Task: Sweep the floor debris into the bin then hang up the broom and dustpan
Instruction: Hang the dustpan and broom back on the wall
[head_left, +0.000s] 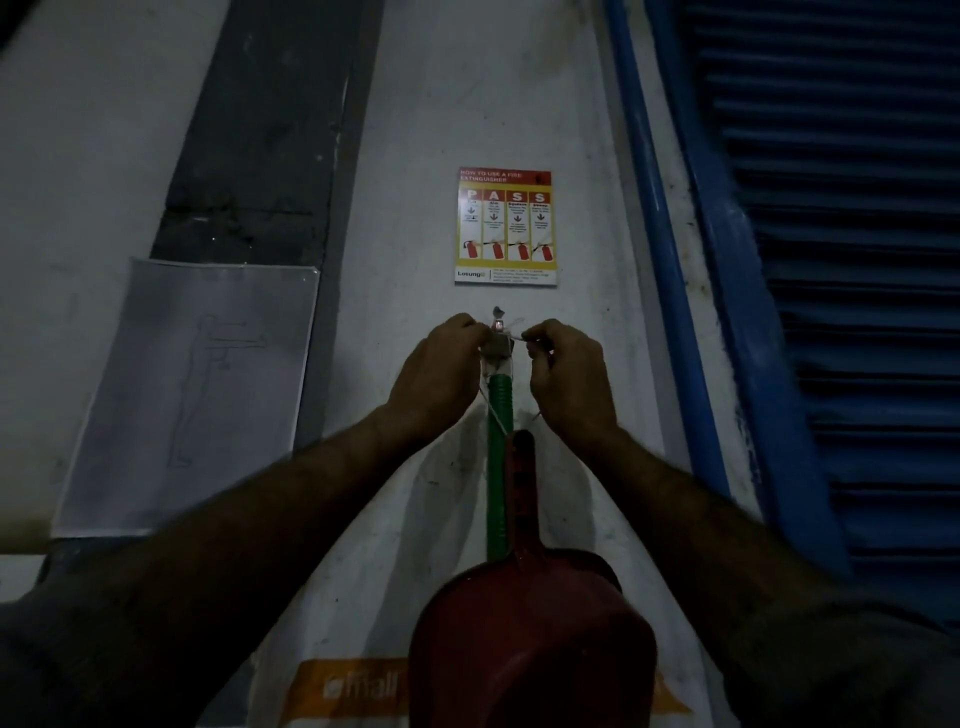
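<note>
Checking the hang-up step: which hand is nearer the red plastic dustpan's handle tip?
Right. The right hand pinches string just up-right of the red plastic dustpan's handle tip; the left hand sits farther, beyond the green broom handle.

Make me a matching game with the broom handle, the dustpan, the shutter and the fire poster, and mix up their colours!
Things:
1. broom handle
2. dustpan
3. shutter
4. fire extinguisher poster

Colours:
A. blue
B. yellow and red
C. green
D. dark red

Pairs: 1-C, 2-D, 3-A, 4-B
</note>
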